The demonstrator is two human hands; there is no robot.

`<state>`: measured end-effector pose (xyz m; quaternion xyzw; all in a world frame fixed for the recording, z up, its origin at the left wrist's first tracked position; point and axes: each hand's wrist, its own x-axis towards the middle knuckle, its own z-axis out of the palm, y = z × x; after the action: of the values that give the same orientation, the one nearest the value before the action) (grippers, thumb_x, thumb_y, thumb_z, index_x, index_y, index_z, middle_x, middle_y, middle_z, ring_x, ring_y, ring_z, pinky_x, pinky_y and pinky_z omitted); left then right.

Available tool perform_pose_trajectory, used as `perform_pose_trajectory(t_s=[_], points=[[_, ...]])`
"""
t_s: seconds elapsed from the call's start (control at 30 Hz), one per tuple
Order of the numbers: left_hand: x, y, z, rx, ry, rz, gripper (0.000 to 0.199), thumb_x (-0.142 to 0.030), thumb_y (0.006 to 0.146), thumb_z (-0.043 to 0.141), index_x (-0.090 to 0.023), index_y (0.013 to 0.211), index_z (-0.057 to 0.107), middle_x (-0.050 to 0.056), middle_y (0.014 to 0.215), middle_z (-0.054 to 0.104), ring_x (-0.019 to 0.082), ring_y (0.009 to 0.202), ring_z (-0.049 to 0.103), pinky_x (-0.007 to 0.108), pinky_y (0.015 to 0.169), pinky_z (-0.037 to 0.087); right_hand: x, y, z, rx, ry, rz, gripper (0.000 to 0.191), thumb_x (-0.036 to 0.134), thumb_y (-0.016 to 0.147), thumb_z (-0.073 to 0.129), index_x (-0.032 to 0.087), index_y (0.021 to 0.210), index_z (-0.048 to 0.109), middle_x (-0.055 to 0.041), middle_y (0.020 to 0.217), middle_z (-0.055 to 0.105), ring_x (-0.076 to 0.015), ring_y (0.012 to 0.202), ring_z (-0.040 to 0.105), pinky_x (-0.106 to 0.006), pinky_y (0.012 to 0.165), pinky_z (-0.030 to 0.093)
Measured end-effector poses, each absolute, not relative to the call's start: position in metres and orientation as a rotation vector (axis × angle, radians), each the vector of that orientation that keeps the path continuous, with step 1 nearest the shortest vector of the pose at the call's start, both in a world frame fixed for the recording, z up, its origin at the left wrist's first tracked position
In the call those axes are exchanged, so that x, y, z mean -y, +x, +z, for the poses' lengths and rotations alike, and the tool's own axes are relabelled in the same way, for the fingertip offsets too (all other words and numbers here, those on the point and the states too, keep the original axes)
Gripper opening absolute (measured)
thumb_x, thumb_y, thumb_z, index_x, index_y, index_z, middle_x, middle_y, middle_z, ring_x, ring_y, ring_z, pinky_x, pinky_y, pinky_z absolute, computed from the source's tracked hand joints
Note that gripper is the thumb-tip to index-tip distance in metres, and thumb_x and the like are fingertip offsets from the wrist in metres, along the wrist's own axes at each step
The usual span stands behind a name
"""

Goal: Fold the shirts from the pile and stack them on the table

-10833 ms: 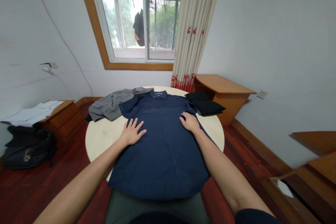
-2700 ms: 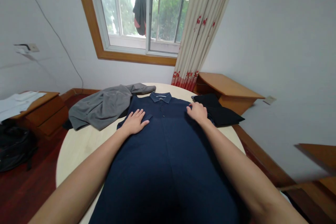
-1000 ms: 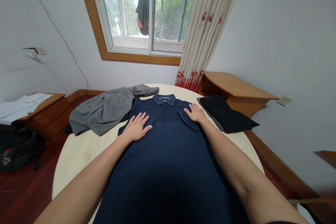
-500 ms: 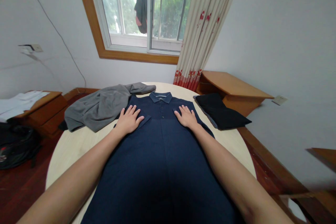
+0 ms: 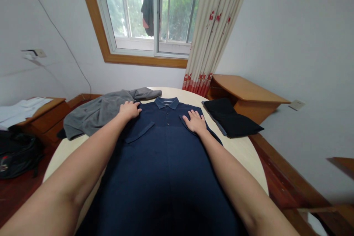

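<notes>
A navy polo shirt lies spread front side up, its collar at the far end and a few buttons below it. Near the shirt's left shoulder is my left hand, palm down with slightly bent fingers and the thumb apart, beside a grey garment. On the right chest rests my right hand, flat with its fingers spread, over the folded-in right sleeve. The left sleeve's hem slants across the shirt's front. The near end of the shirt is in dark shadow.
A round pale table carries the clothes. Folded black clothing lies at its right edge. Behind stand a wooden desk, a curtain and a window. To the left are a wooden cabinet and a black bag.
My left hand has moved away from me and left, from the left sleeve hem up to the shoulder. My right hand stays on the right chest. The view has shifted slightly.
</notes>
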<state>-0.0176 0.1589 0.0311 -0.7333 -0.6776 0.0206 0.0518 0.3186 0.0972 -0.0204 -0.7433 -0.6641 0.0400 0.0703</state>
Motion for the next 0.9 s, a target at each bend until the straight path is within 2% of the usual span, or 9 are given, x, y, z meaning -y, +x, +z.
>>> perform_pose_trajectory(t_s=[0.1, 0.17, 0.27, 0.37, 0.5, 0.6, 0.9], points=[[-0.176, -0.023, 0.030, 2.095, -2.267, 0.059, 0.058, -0.048, 0.095, 0.043, -0.031, 0.150, 0.044, 0.014, 0.148, 0.051, 0.036, 0.131, 0.050, 0.046, 0.100, 0.046, -0.096, 0.319, -0.021, 1.987, -2.213, 0.111, 0.074, 0.061, 0.099, 0.018, 0.015, 0.156, 0.032, -0.0077, 0.165, 0.022, -0.0256, 0.152, 0.016, -0.049, 0.122, 0.015], [-0.185, -0.026, 0.030, 2.118, -2.294, 0.038, 0.054, -0.047, 0.094, 0.045, -0.030, 0.145, 0.050, 0.012, 0.143, 0.057, 0.033, 0.125, 0.057, 0.041, 0.098, 0.048, -0.095, 0.319, -0.020, 1.982, -2.200, 0.102, 0.074, 0.061, 0.099, 0.019, 0.015, 0.155, 0.033, -0.0078, 0.164, 0.024, -0.0259, 0.152, 0.018, -0.049, 0.121, 0.015], [-0.195, -0.031, 0.032, 2.199, -2.288, -0.026, 0.042, -0.046, 0.092, 0.050, -0.030, 0.128, 0.066, 0.007, 0.129, 0.068, 0.028, 0.116, 0.064, 0.033, 0.091, 0.051, -0.095, 0.319, -0.020, 1.980, -2.197, 0.092, 0.074, 0.061, 0.099, 0.018, 0.015, 0.155, 0.034, -0.0086, 0.164, 0.024, -0.0261, 0.152, 0.018, -0.049, 0.121, 0.014], [-0.199, -0.036, 0.032, 2.303, -2.243, -0.153, 0.033, -0.043, 0.088, 0.058, -0.030, 0.115, 0.072, 0.004, 0.122, 0.072, 0.025, 0.109, 0.067, 0.029, 0.086, 0.052, -0.096, 0.319, -0.021, 1.981, -2.199, 0.100, 0.074, 0.062, 0.099, 0.018, 0.016, 0.155, 0.034, -0.0088, 0.164, 0.024, -0.0264, 0.152, 0.017, -0.049, 0.121, 0.014], [-0.200, -0.038, 0.031, 2.372, -2.194, -0.332, 0.030, -0.035, 0.084, 0.064, -0.029, 0.112, 0.076, 0.003, 0.117, 0.074, 0.026, 0.107, 0.067, 0.032, 0.087, 0.054, -0.096, 0.319, -0.020, 1.980, -2.207, 0.118, 0.075, 0.063, 0.099, 0.018, 0.016, 0.155, 0.033, -0.0083, 0.165, 0.022, -0.0261, 0.152, 0.017, -0.049, 0.121, 0.014], [-0.199, -0.036, 0.032, 2.296, -2.166, -0.397, 0.031, -0.032, 0.086, 0.061, -0.027, 0.112, 0.077, 0.006, 0.117, 0.074, 0.028, 0.108, 0.067, 0.035, 0.089, 0.054, -0.097, 0.320, -0.018, 1.997, -2.221, 0.131, 0.076, 0.063, 0.099, 0.018, 0.016, 0.157, 0.030, -0.0080, 0.165, 0.020, -0.0260, 0.152, 0.015, -0.050, 0.122, 0.013], [-0.201, -0.022, 0.033, 2.125, -2.188, -0.273, 0.037, -0.030, 0.089, 0.052, -0.023, 0.117, 0.075, 0.013, 0.120, 0.072, 0.033, 0.108, 0.068, 0.039, 0.090, 0.054, -0.115, 0.326, -0.017, 1.994, -2.267, 0.163, 0.079, 0.066, 0.097, 0.017, 0.017, 0.158, 0.025, -0.0066, 0.166, 0.016, -0.0265, 0.153, 0.012, -0.051, 0.122, 0.012]])
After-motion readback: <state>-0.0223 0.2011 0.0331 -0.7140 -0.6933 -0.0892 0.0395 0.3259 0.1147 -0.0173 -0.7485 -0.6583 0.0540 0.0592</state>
